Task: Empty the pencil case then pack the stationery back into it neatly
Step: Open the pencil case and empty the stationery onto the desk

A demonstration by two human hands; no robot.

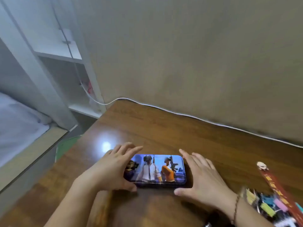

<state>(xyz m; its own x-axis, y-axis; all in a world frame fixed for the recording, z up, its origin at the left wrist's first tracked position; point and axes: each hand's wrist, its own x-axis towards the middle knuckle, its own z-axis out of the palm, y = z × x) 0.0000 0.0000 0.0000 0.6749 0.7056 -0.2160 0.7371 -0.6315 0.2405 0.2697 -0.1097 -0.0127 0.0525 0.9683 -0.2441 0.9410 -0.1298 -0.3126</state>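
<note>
The pencil case (155, 170) lies flat and closed on the brown tabletop (164, 128), lid up, its printed picture of two armed figures facing the camera, and everything else is placed from it. The left hand (113, 167) is at its left short end, fingers fairly straight and spread over the far left corner, thumb down at the near left corner — touching the case, though whether it truly grips cannot be told from this blurred view. The right hand (201, 177) stands just beside the right short end with fingers straight and thumb stretched toward the near right corner; it looks open, close to the case and perhaps just touching it. The case reads as a rigid, glossy box, probably tin or hard plastic: stiff, light even when full, and likely slippery on the polished wood, so it should be steadied at one end while the other hand lifts the lid along a long edge. Loose contents may rattle and spill if it is tipped quickly. Well to the right of the case lie a red strip (275, 187) with a pale round end and a heap of coloured binder clips (264, 205). Behind the case a white cable (180, 114) runs along the wall; a white shelf unit (68, 63) and a bed (18, 128) stand far to its left.
</note>
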